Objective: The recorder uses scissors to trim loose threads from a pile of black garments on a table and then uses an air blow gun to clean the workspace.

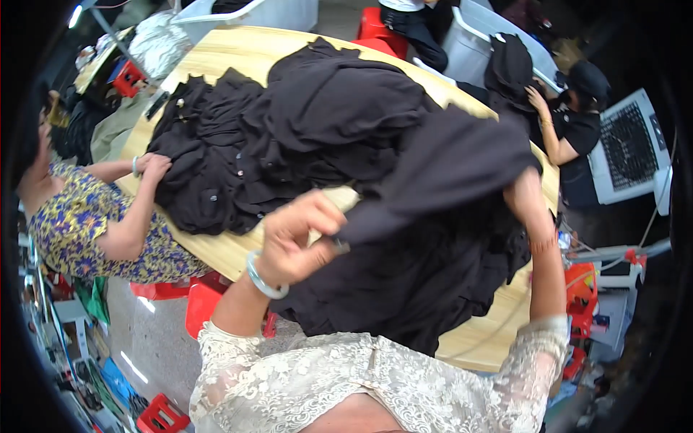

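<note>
Cream lace top [361, 382] with short sleeves, pale bangle [263, 278] (left wrist)

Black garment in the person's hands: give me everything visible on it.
The black garment is dark, matte, soft-looking cloth, lifted and spread between both hands. The left hand pinches one edge; the right hand is partly hidden behind the fabric. Its lower part drapes onto a black heap on the wooden table. No seams or fastenings can be made out.
</note>
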### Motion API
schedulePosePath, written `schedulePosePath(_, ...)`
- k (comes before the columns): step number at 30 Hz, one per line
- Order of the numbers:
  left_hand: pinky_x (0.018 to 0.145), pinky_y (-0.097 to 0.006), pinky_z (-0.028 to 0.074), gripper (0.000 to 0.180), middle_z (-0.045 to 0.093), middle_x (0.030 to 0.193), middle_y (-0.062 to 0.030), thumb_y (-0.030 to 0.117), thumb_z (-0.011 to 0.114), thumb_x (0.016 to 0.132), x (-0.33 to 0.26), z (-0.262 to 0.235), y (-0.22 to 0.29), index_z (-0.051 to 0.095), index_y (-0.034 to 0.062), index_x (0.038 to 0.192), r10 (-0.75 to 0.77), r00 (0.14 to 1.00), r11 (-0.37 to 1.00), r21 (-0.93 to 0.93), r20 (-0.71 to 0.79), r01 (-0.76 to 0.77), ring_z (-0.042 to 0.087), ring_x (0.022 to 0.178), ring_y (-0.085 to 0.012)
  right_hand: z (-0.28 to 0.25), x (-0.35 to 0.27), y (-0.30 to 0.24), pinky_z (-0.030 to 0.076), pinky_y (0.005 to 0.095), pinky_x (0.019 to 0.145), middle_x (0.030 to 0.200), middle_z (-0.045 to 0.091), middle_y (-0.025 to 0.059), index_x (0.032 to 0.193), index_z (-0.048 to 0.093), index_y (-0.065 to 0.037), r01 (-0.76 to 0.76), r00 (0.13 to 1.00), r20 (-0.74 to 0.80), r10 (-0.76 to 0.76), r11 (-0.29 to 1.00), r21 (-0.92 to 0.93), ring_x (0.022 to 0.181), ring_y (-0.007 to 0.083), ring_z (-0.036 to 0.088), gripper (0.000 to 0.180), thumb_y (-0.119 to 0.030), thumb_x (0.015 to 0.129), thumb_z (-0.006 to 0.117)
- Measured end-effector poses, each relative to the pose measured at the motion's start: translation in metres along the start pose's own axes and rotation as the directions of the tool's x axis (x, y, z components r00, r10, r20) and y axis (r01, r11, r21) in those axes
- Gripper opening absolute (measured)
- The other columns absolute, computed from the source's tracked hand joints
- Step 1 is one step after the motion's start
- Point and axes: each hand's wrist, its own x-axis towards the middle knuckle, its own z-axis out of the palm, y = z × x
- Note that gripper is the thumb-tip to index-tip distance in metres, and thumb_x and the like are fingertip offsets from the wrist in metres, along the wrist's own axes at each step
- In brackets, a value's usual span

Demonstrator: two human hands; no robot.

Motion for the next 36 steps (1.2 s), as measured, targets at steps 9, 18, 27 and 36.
schedulePosePath(9, 0.069, -0.019, 0.044, 0.012, 0.057, 0.087, -0.0002, -0.005, 0.068, 0.084, 0.035, -0.104, -0.075, 0.061, -0.0001, 0.093, 0.159, 0.912, 0.812, 0.575, -0.378, 0.097, 0.052, 0.078, -0.0062, -0.003, 0.121, -0.073, 0.040, 0.0467, 0.098, 0.109, 0.055, 0.0231, 0.104, 0.059, -0.001, 0.702, 0.468, -0.593, -0.655, 0.684, -0.201, 0.109, 0.0415, 0.050, 0.024, -0.016, 0.085, 0.057)
schedulePosePath(18, 0.063, -0.022, 0.045, 0.010, 0.061, 0.081, -0.0001, 0.008, 0.065, 0.087, -0.122, 0.000, -0.101, 0.067, 0.0033, 0.097, -0.583, 0.732, 0.652, 0.335, -0.352, 0.680, 0.054, 0.068, -0.0059, 0.079, -0.067, -0.002, 0.049, 0.0364, 0.055, 0.062, 0.062, 0.0121, 0.086, 0.061, 0.002, -0.527, 0.850, 0.303, 0.431, 0.708, 0.471, 0.056, 0.0228, 0.063, 0.032, -0.030, 0.092, 0.061)
schedulePosePath(27, 0.077, -0.036, 0.047, 0.042, 0.057, 0.092, -0.0139, 0.014, 0.078, 0.075, -0.151, 0.203, -0.133, 0.058, -0.0027, 0.107, -0.595, 0.787, 0.657, 0.664, 0.164, 0.358, 0.056, 0.090, -0.0326, 0.127, -0.253, 0.048, 0.045, 0.0352, 0.056, 0.062, 0.062, 0.0105, 0.080, 0.062, 0.003, -0.626, 0.742, 0.212, 0.636, 0.543, 0.560, 0.055, 0.0197, 0.058, 0.030, -0.024, 0.093, 0.061)
schedulePosePath(36, 0.067, -0.018, 0.039, 0.009, 0.055, 0.081, 0.0068, 0.013, 0.063, 0.094, -0.080, 0.151, -0.110, 0.062, 0.0041, 0.091, -0.678, 0.709, 0.735, -0.139, -0.197, 0.664, 0.047, 0.074, -0.0012, 0.134, -0.299, 0.056, 0.049, 0.0362, 0.061, 0.065, 0.064, 0.0136, 0.081, 0.063, 0.004, -0.599, 0.756, 0.206, 0.621, 0.531, 0.599, 0.060, 0.0252, 0.063, 0.030, -0.023, 0.093, 0.061)
